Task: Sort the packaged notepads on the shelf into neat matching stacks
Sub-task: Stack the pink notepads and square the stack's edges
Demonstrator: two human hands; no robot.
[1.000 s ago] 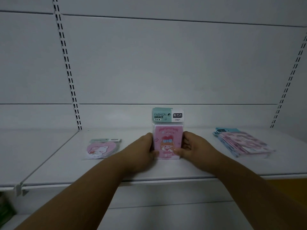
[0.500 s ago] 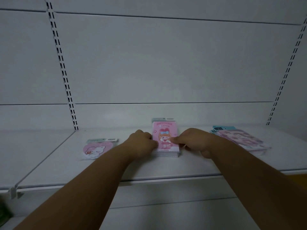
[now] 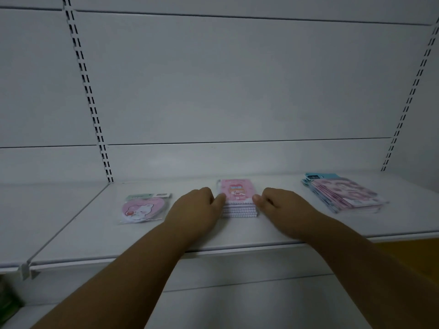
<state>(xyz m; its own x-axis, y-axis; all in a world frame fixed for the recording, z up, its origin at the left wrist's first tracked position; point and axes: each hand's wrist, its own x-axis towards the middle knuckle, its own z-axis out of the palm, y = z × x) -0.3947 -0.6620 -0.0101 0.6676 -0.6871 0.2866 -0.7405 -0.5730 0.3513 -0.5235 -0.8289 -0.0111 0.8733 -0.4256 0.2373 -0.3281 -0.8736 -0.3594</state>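
A stack of pink packaged notepads with a cartoon girl on top lies flat in the middle of the white shelf. My left hand sits against its left side and my right hand against its right side. Both have curled fingers, with the thumbs pressing the top pack's edges. A single heart-shaped bear notepad lies to the left. To the right lies a slightly fanned stack of larger pink and blue notepads.
The shelf's back panel carries slotted uprights at the left and right. Another shelf section joins on the left. Below the shelf's front edge, an orange surface shows at the right and something green at the far left.
The pink stack, held upright between both hands a second ago, has been tipped back and now lies flat on the shelf. My hands have stayed at its sides.
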